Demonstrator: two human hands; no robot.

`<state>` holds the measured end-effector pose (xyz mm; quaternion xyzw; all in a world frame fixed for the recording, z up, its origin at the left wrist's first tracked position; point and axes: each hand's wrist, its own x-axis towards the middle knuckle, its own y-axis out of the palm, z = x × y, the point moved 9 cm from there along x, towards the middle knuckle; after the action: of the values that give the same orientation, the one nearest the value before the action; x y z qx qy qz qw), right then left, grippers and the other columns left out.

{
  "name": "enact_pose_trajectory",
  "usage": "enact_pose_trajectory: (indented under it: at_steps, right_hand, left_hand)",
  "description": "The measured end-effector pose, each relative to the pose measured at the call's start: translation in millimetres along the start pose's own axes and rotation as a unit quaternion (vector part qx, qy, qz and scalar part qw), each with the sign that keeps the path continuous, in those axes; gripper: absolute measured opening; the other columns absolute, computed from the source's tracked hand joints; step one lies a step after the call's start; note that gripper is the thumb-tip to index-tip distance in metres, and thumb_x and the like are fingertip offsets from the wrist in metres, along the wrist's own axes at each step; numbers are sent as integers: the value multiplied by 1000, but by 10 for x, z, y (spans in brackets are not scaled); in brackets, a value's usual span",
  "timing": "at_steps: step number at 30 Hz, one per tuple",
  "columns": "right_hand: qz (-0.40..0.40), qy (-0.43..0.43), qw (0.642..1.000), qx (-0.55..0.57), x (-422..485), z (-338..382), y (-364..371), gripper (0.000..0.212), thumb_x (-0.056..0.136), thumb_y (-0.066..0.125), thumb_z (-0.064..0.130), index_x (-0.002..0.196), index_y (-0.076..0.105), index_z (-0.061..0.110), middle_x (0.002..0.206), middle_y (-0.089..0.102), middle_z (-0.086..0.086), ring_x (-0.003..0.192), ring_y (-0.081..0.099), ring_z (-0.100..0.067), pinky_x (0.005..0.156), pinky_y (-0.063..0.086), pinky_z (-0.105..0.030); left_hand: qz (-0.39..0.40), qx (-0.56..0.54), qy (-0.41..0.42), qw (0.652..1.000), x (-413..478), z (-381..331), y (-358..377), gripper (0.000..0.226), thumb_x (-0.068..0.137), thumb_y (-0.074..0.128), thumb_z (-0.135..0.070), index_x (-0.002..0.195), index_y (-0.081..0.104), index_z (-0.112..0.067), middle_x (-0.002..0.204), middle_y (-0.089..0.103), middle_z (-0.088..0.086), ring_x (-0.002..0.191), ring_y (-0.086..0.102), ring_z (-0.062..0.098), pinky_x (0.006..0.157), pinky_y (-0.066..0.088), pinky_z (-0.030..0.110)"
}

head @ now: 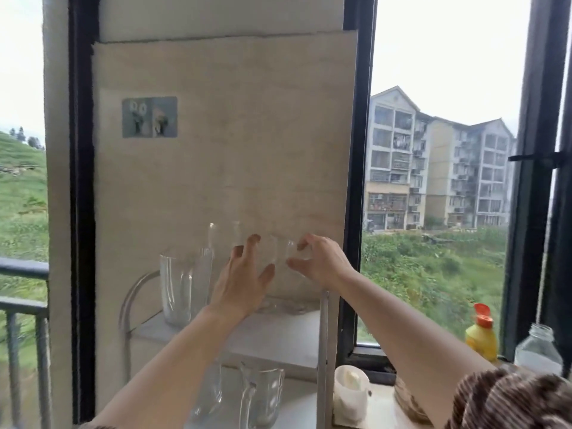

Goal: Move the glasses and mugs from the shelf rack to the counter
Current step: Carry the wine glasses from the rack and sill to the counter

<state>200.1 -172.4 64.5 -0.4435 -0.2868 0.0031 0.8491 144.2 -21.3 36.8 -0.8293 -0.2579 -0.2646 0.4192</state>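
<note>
A metal shelf rack (pixel 322 335) stands against a beige board. On its top shelf, a tall clear glass (pixel 182 286) is at the left and a second tall glass (pixel 224 239) is behind it. Two smaller clear glasses (pixel 280 252) stand at the right; their outlines are faint. My left hand (pixel 244 280) is open, fingers spread, against the left small glass. My right hand (pixel 318 261) curls thumb and forefinger around the right small glass. On the lower shelf are a clear glass mug (pixel 263 394) with a handle and another glass (pixel 210 388).
The counter (pixel 383 397) runs along the window sill at the right. On it are a white cup (pixel 351 394), a yellow bottle with an orange cap (pixel 481 332) and a clear jar (pixel 538 351). A black window frame (pixel 353 212) stands just right of the rack.
</note>
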Motion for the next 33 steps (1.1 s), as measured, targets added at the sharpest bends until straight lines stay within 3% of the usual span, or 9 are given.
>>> enact_pose_trajectory:
  at_steps: [2,5,11,15,19,21,26,30,33]
  right_hand:
    - [-20,-4,1000,19,-14,11,-23,31,79,74,40,95,55,20,110,60,-6,92,53,-22,67,39,-29]
    - [-35,-11,998,53,-74,45,-66,29,77,77,36,85,55,19,100,58,-3,85,51,-19,57,35,-25]
    - [-88,-42,991,95,-261,242,-364,25,76,79,33,87,60,20,103,56,-2,89,53,-17,68,38,-26]
    - [-163,-81,977,113,-526,354,-817,24,77,78,32,92,61,22,104,56,3,90,54,-13,68,36,-12]
    - [-223,-94,961,132,-982,273,-1314,23,78,77,27,91,60,21,111,60,-3,97,59,-19,81,47,-28]
    - [-236,-86,959,132,-1270,134,-1527,24,77,78,26,93,60,22,112,61,-4,98,61,-22,84,53,-39]
    - [-249,-33,963,100,-2254,-485,-2012,35,77,79,31,104,59,22,120,61,-5,102,62,-23,85,54,-48]
    - [-242,28,969,52,-3109,-1016,-2354,46,75,81,31,111,54,19,118,60,-2,98,61,-21,84,54,-45]
    - [-242,87,966,25,-3933,-1470,-2713,66,75,82,27,129,45,16,111,56,4,94,61,-20,82,54,-37]
  left_hand:
    - [-20,-36,5,999,14,-10,-27,44,90,60,-35,125,35,-24,112,54,10,94,59,32,76,42,35]
    - [-38,-62,12,997,-12,-24,-74,40,87,66,-33,112,37,-23,105,54,5,87,58,29,74,41,35]
    - [-111,-59,77,989,-156,-326,-409,38,85,70,-24,109,47,-6,103,49,5,76,51,26,67,37,30]
    - [-187,-61,137,971,-281,-715,-766,36,84,71,-23,106,49,-4,98,48,2,64,46,16,55,31,25]
    - [-215,-100,182,954,-474,-1177,-970,36,84,71,-21,107,49,-4,103,47,-1,72,45,15,56,31,22]
    - [-206,-125,200,950,-611,-1416,-931,38,83,71,-21,108,48,-4,101,51,2,80,47,16,61,34,19]
    - [-102,-206,186,955,-1177,-2005,-401,41,81,72,-30,106,43,-15,82,61,6,61,55,22,57,44,32]
    - [-14,-267,189,945,-1811,-2583,89,43,78,77,-29,105,44,-20,108,59,-3,88,65,21,69,52,34]
    - [57,-307,188,931,-2468,-3156,466,47,77,78,-27,109,45,-19,110,55,-8,88,65,18,67,51,32]
